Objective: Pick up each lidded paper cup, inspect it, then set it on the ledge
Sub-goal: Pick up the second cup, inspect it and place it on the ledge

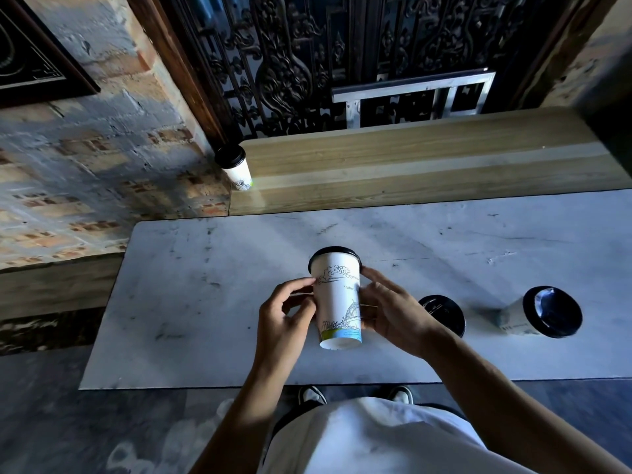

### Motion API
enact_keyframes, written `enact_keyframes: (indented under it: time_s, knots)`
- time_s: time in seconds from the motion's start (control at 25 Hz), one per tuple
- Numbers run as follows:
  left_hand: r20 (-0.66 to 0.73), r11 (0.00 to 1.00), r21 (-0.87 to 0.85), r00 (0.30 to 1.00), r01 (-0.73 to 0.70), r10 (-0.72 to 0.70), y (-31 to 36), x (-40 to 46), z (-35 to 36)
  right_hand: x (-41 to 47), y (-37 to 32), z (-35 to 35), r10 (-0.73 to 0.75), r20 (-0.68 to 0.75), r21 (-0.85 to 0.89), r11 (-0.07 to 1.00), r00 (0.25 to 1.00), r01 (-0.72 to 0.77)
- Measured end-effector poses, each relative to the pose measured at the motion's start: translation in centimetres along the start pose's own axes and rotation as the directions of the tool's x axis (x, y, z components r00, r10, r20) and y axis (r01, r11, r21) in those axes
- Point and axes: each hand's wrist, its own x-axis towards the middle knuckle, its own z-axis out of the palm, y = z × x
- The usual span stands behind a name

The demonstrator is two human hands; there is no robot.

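I hold a white paper cup (337, 297) with a black lid and line drawings above the pale table (205, 302), tilted with its base toward me. My left hand (285, 311) grips its left side and my right hand (390, 307) wraps its right side. A second lidded cup (444, 311) stands on the table just right of my right hand, partly hidden by it. A third lidded cup (540, 316) stands farther right. Another lidded cup (236, 171) stands at the left end of the wooden ledge (427, 165).
The ledge runs along the table's far edge, below a dark ornate metal grille (307, 63). A rough brick wall (85, 148) lies to the left. My shoes (313, 395) show under the table's near edge.
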Motion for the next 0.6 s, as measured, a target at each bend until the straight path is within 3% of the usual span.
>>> enact_keyframes:
  time_s: [0.12, 0.36, 0.6]
  knots:
    - [-0.021, 0.999, 0.037, 0.999, -0.038, 0.039, -0.28, -0.19, 0.02, 0.33, -0.03, -0.24, -0.01, -0.021, -0.03, 1.0, 1.0, 0.009]
    - [0.008, 0.958, 0.115, 0.965, -0.263, 0.264, 0.49, -0.62, -0.18, 0.1, -0.15, 0.13, -0.032, -0.031, -0.044, 0.999, 0.999, 0.031]
    - [-0.035, 0.985, 0.01, 0.984, -0.175, 0.175, 0.19, -0.46, 0.06, 0.02, -0.27, 0.39, -0.047, 0.018, -0.111, 0.993, 0.999, 0.049]
